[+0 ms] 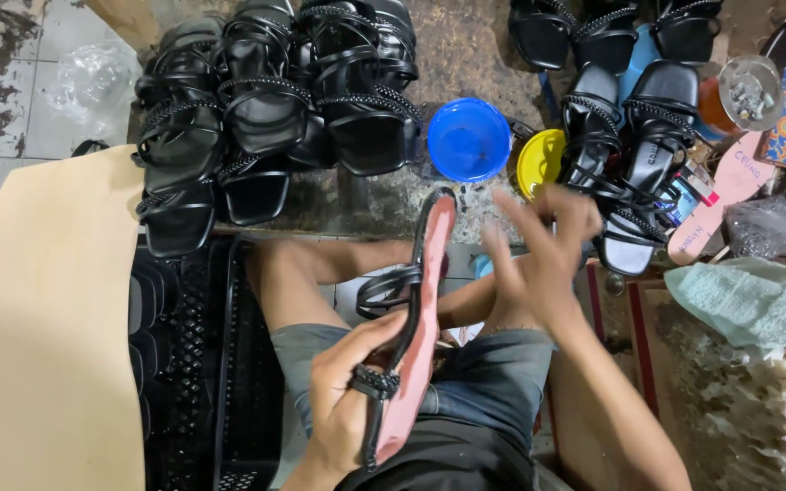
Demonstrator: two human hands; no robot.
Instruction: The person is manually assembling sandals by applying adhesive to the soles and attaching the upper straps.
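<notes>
The left hand (343,400) is closed around the heel end of a sandal (416,327) with a pinkish sole and thin black straps, holding it edge-up over the lap so that the toe points away from the person. The right hand (539,255) hovers just beside the toe end, fingers spread wide and blurred, gripping nothing. The sandal looks light, its flat sole fairly stiff while the straps are soft and floppy; the sole's edge near the heel or the waist seems the surest place to grip, not the loose straps. Just beyond the right hand on the table sit a blue bowl (468,139), empty as far as I can tell, and a yellow lid (539,162); farther right, a small tin (750,93) holds tiny pieces.
</notes>
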